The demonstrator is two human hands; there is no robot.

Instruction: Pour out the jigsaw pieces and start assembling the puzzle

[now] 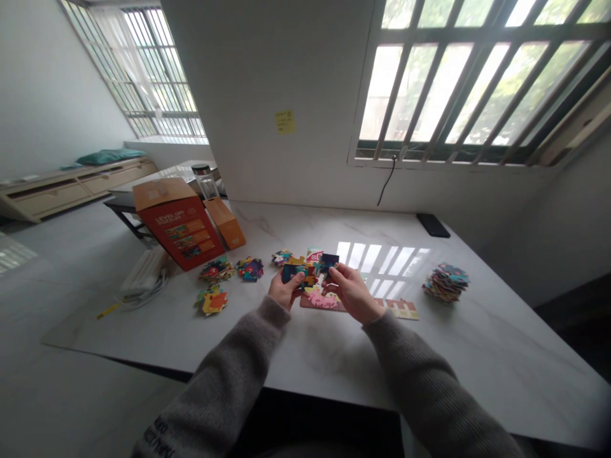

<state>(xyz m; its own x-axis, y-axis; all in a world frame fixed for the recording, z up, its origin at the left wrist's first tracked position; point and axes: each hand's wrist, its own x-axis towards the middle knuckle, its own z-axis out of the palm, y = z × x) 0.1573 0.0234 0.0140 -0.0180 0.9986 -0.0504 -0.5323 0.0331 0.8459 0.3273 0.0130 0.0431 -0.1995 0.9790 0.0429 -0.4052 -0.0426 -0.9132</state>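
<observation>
My left hand [285,289] is closed around several puzzle pieces [305,275] with dark blue, teal and red print. A dark blue puzzle piece [329,261] is pinched between the fingers of my right hand [354,294], close beside the left hand's pieces. Under both hands lies a partly joined puzzle [324,300] with a pink figure; its brown and cream strip [405,309] shows to the right of my right wrist. Its middle is hidden by my right hand. Just beyond my left hand rests a small pile of pieces [282,257].
Puzzle piles [216,271], [249,269] and an orange-topped pile [210,301] lie left. At right stands a tall stack of pieces [446,283]. A red puzzle box [184,229], an orange box [226,222], a power strip [146,273] and a black phone [433,225] sit around the table.
</observation>
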